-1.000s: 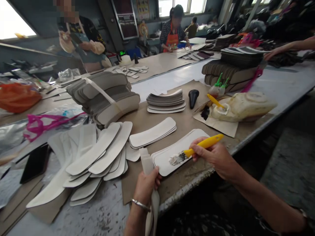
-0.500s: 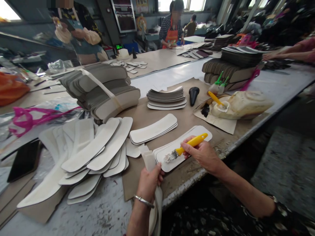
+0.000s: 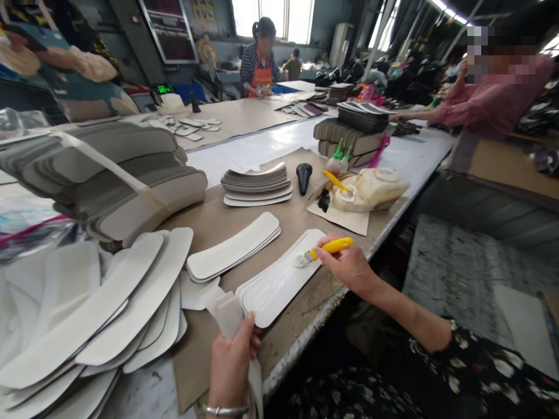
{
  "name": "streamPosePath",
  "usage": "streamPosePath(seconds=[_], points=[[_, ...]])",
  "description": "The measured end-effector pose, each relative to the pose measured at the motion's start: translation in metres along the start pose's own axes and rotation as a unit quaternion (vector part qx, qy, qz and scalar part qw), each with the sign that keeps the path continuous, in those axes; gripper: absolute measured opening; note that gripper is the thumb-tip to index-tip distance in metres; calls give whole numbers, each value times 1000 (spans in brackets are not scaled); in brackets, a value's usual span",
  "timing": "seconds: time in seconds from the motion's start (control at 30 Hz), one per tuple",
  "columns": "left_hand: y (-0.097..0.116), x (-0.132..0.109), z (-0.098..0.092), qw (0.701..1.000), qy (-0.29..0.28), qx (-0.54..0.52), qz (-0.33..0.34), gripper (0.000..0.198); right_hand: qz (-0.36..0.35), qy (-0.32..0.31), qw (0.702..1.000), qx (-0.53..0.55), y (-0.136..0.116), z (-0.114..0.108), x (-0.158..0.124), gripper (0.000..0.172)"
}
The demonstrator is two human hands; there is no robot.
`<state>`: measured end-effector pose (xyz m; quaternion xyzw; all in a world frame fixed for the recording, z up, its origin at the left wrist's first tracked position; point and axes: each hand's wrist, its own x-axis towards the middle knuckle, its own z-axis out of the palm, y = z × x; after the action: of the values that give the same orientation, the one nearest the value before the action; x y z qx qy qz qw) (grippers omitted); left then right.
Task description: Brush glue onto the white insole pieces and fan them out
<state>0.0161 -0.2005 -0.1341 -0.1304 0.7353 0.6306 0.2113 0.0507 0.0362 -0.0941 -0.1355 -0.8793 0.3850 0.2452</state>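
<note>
My right hand (image 3: 347, 265) is closed round the yellow handle of a brush (image 3: 332, 247). Its white-coated bristles rest on the far half of the top white curved piece (image 3: 279, 285), which lies on a small stack and has a wet sheen. At the near end of that stack, my left hand (image 3: 236, 355) grips a bundle of pale strips (image 3: 227, 314) that hangs down past the wrist; its thumb is by the corner of the top piece. Another small stack of white pieces (image 3: 236, 244) lies just to the left.
Many white pieces (image 3: 126, 308) fan out at left before a strapped grey stack (image 3: 144, 169). Behind are a curved stack (image 3: 257, 185), a black cone-like object (image 3: 303, 177) and a cut-open plastic jug (image 3: 375, 189) holding a second yellow-handled tool. Co-workers stand around the table.
The brush has moved from the near end of the top piece to its far half, leaving a wet sheen. My view has turned to the right. The left hand keeps its grip.
</note>
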Motion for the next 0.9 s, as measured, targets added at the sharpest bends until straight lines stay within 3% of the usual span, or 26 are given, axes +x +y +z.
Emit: streamPosePath(seconds=[0.4,0.67,0.8,0.9], points=[[2,-6,5,999,31,22,-5,38,-138,73,981,-110,12,-30,7,4],[11,-12,7,998,34,49,6,35,-223,38,955,-193,6,-39,1,8],[9,-11,7,998,36,60,7,44,-270,5,930,-251,9,-32,-8,14],[2,-8,10,998,43,45,12,50,-294,-19,928,-230,7,-20,-21,20]])
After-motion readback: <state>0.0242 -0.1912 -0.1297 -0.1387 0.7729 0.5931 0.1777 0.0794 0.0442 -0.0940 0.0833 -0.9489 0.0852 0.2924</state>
